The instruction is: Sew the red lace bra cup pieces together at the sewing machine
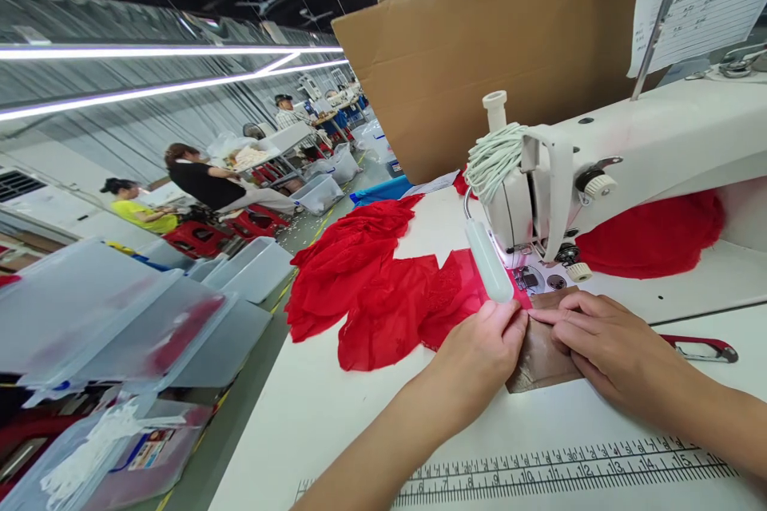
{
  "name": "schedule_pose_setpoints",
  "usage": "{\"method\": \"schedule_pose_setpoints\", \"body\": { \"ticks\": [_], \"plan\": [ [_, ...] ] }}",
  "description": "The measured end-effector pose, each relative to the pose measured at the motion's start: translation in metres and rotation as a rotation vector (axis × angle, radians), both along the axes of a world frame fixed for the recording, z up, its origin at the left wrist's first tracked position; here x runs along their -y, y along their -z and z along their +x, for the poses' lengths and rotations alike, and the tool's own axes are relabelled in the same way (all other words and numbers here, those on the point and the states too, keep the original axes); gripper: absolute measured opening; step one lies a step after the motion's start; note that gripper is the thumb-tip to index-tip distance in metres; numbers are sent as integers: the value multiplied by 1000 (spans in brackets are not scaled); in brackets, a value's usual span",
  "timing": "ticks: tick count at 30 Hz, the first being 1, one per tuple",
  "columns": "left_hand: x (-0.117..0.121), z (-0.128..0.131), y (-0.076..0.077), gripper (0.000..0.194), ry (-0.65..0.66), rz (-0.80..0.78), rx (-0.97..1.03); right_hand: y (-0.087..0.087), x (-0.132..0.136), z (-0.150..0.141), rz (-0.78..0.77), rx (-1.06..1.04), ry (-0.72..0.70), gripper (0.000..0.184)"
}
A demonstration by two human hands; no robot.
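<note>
Sheer red fabric lies bunched on the white table left of the sewing machine, and a narrow end of it runs under the needle area. My left hand is closed, its thumb and forefinger pinching the fabric's edge just in front of the presser foot. My right hand meets it there, thumb and forefinger pressed together at the same edge, the other fingers curled over a brown sheet on the machine bed. What sits between the fingertips is mostly hidden.
Thread snips with red handles lie right of my right hand. A printed ruler runs along the table's front. More red fabric lies under the machine arm. Cardboard stands behind; plastic bins and seated co-workers are at left.
</note>
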State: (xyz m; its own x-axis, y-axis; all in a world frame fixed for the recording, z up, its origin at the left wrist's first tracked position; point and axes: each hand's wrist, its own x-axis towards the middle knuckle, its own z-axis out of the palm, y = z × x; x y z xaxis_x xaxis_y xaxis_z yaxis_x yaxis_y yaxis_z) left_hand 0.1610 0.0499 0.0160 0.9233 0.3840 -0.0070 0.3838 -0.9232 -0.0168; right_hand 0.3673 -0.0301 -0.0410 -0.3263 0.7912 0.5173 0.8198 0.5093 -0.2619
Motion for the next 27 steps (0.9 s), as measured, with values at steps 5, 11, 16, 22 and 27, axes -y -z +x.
{"method": "schedule_pose_setpoints", "body": {
  "ticks": [5,11,16,22,27],
  "plan": [
    [-1,0,2,33,1,42,-13,0,0,0,20,18,31,40],
    [-3,0,4,36,40,105,-26,-6,-2,-1,62,36,37,36],
    [-3,0,7,36,72,167,-12,-9,-2,3,31,95,23,33],
    [-7,1,13,42,68,203,-18,-6,-5,3,12,108,39,29],
    [-12,2,18,43,62,229,9,-6,-6,0,25,155,71,27]
  ]
}}
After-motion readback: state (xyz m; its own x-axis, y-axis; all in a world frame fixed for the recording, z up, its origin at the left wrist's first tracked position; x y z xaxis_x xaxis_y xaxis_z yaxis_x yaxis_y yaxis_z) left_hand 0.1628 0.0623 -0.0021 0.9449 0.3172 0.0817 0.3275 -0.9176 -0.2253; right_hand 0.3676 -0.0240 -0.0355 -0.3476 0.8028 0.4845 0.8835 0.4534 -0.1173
